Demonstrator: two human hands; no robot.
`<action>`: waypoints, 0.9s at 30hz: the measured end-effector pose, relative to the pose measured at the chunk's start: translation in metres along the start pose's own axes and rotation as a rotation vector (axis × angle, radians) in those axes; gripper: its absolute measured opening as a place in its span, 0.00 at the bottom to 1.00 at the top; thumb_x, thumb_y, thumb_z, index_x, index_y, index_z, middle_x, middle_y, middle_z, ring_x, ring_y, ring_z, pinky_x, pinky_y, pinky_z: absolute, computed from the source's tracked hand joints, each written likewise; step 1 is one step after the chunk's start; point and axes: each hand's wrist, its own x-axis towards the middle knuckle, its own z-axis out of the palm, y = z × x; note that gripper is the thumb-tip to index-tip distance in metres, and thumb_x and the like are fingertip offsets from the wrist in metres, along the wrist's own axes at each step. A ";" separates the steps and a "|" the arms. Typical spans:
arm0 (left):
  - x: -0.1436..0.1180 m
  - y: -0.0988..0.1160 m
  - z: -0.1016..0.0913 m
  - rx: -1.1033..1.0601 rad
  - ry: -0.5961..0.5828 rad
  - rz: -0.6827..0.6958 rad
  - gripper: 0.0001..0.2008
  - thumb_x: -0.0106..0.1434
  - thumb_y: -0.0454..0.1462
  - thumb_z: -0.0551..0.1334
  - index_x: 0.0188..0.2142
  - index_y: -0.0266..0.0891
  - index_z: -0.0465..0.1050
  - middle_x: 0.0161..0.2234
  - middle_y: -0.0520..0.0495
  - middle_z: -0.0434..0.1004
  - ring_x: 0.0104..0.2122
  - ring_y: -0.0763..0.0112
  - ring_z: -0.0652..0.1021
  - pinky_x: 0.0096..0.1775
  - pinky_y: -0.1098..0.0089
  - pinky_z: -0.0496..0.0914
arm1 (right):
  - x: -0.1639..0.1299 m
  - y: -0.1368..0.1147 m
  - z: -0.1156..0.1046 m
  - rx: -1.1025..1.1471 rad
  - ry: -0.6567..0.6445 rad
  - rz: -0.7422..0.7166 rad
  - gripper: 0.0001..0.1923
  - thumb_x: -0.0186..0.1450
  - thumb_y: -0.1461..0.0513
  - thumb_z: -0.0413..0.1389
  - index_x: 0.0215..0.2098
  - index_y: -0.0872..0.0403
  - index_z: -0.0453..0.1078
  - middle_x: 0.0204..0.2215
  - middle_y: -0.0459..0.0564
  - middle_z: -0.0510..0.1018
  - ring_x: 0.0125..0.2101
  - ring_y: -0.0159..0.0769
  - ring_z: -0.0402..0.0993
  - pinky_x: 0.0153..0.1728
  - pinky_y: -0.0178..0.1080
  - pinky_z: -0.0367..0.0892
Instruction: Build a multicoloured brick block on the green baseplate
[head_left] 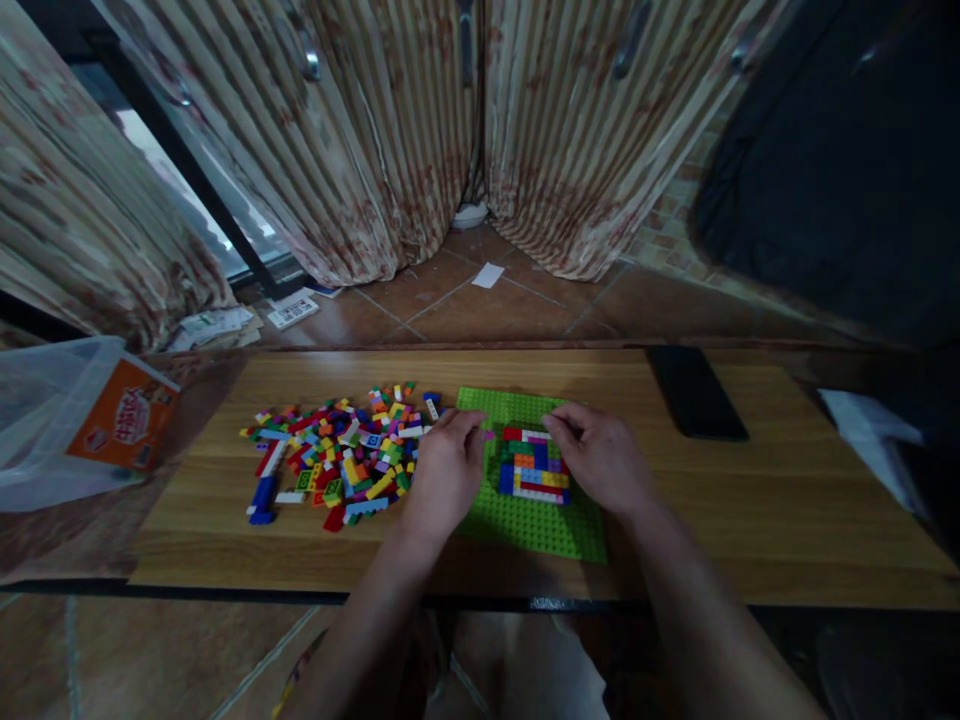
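A green studded baseplate point(540, 535) lies on the wooden table, with a block of multicoloured toy bricks point(534, 470) built up near its middle. My left hand point(448, 465) is over the plate's left edge, its thumb and fingers closed on a small magenta brick point(489, 435). At the block's upper right corner is my right hand point(600, 455), thumb and forefinger pinched close to the white brick there. Whatever those right fingertips hold, if anything, is too small to make out. Left of my left hand spreads a pile of loose bricks point(349, 455) in many colours.
A black phone-like slab point(697, 392) rests on the table point(780, 500) to the right. On the left stands a clear plastic tub point(45, 410) with an orange label. Striped curtains point(405, 130) hang beyond the table, with papers point(487, 275) on the tiled floor.
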 end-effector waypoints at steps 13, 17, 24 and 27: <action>-0.011 0.003 0.020 -0.252 -0.098 -0.199 0.11 0.58 0.30 0.63 0.41 0.38 0.75 0.38 0.45 0.80 0.37 0.68 0.79 0.43 0.66 0.74 | 0.000 0.001 0.002 -0.001 0.014 -0.021 0.14 0.67 0.56 0.50 0.30 0.52 0.72 0.22 0.47 0.76 0.24 0.35 0.71 0.29 0.36 0.60; -0.006 0.001 0.021 -0.395 -0.116 -0.297 0.12 0.54 0.29 0.65 0.40 0.38 0.75 0.35 0.47 0.79 0.34 0.69 0.79 0.40 0.68 0.74 | 0.000 0.000 0.002 0.000 0.005 -0.023 0.13 0.67 0.56 0.50 0.29 0.52 0.72 0.23 0.47 0.76 0.25 0.36 0.71 0.29 0.37 0.60; -0.002 0.005 0.018 -0.406 -0.129 -0.371 0.14 0.52 0.28 0.65 0.39 0.37 0.75 0.32 0.49 0.79 0.31 0.71 0.78 0.35 0.71 0.73 | 0.000 0.000 0.002 0.014 -0.004 -0.019 0.14 0.66 0.56 0.50 0.29 0.52 0.72 0.22 0.47 0.76 0.24 0.35 0.70 0.28 0.36 0.59; 0.001 0.003 0.017 -0.447 -0.183 -0.413 0.14 0.50 0.28 0.67 0.39 0.36 0.75 0.31 0.49 0.79 0.30 0.71 0.78 0.34 0.71 0.72 | 0.000 0.000 0.002 0.008 0.003 -0.020 0.13 0.66 0.55 0.50 0.29 0.52 0.72 0.22 0.47 0.75 0.24 0.35 0.70 0.28 0.36 0.59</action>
